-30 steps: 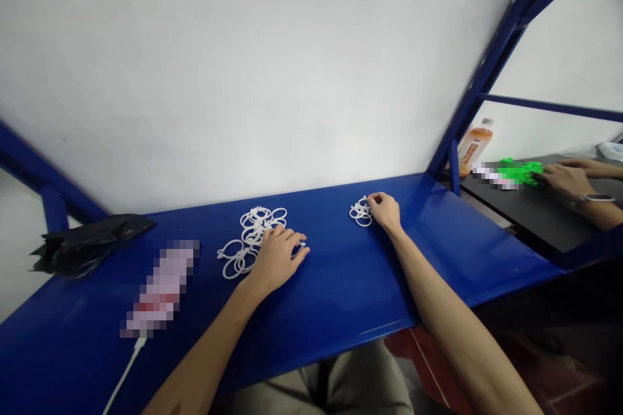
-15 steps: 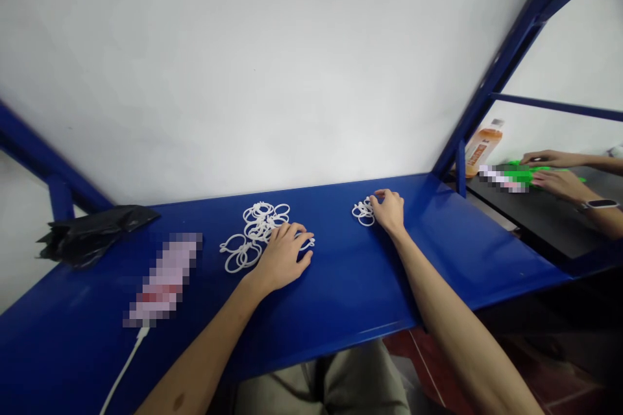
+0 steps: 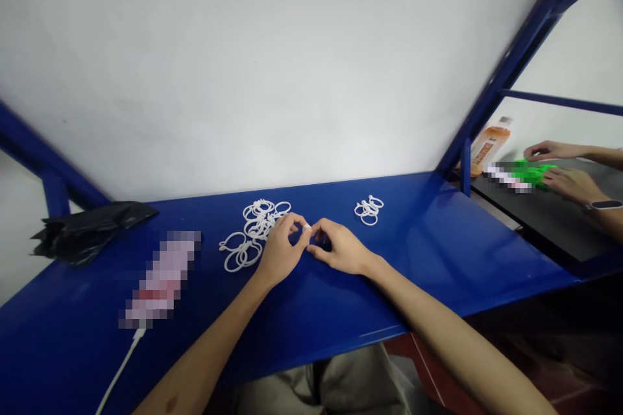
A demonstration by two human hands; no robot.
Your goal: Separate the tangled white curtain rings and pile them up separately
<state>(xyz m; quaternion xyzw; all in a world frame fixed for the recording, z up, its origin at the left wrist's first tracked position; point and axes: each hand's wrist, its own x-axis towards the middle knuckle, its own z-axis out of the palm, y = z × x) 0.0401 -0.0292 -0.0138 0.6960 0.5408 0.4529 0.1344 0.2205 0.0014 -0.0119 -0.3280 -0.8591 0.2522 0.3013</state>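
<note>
My left hand (image 3: pixel 283 248) pinches a small white plastic ring (image 3: pixel 306 228) between thumb and fingers; the fingers hide most of it. My right hand (image 3: pixel 339 248) is right beside it, with its fingers bent and the thumb apart from the index finger. Its fingertips are close to the white ring, and I cannot tell if they touch it. Left of and behind my left hand lies a loose pile of white rings (image 3: pixel 253 224) with small knobbed ends. Farther right, a smaller group of white rings (image 3: pixel 368 211) rests on the blue table (image 3: pixel 360 311).
A black plastic bag (image 3: pixel 92 230) lies at the table's left end. Near it is a blurred-out flat object (image 3: pixel 163 279) with a white cable (image 3: pixel 119 369). To the right, another person's hands (image 3: pixel 567 181) handle green pieces (image 3: pixel 533 173) beside an orange bottle (image 3: pixel 490 146).
My right hand has left the small group of rings and come left to meet my left hand. My left hand has risen from lying over the rings and now pinches one ring.
</note>
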